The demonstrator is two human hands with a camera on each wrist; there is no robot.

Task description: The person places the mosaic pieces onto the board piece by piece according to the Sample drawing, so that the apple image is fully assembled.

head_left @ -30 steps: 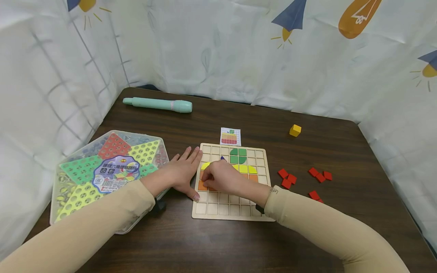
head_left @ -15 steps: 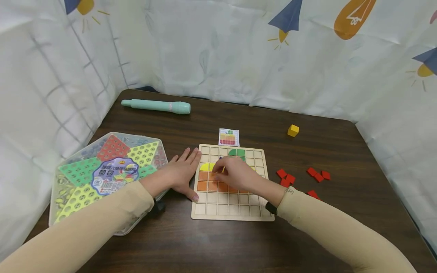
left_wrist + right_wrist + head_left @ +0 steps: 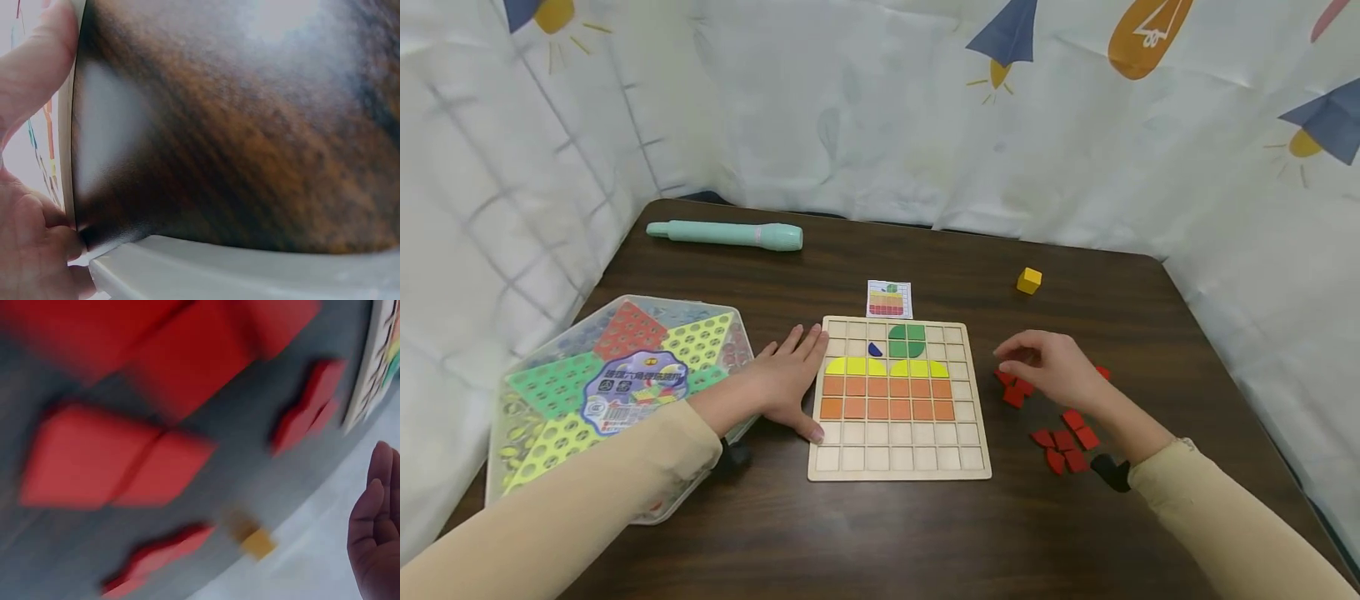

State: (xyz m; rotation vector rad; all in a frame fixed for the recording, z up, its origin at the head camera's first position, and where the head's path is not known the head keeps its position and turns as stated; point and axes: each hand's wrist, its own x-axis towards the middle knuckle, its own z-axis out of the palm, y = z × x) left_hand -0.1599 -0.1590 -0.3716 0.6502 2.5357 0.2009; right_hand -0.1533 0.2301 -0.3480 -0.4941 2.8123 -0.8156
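Observation:
A square wooden grid board lies in the middle of the table, seen in the head view. In its cells sit two rows of orange tiles, a row of yellow pieces, a green group and a small blue piece. My left hand rests against the board's left edge, fingers straight and thumb spread. To the board's right, my right hand hovers over red tiles, fingers loosely bent and holding nothing. More red pieces appear blurred in the right wrist view.
A hexagonal clear box with a marble-game label stands left, under the left forearm. A picture card touches the board's far edge. A mint-green stick-shaped object lies at the back left, a yellow cube at the back right.
My right hand has left the orange tiles on the board and moved right to the red tiles, uncovering the pattern. My left hand stays at the board's edge. The head view has shifted slightly.

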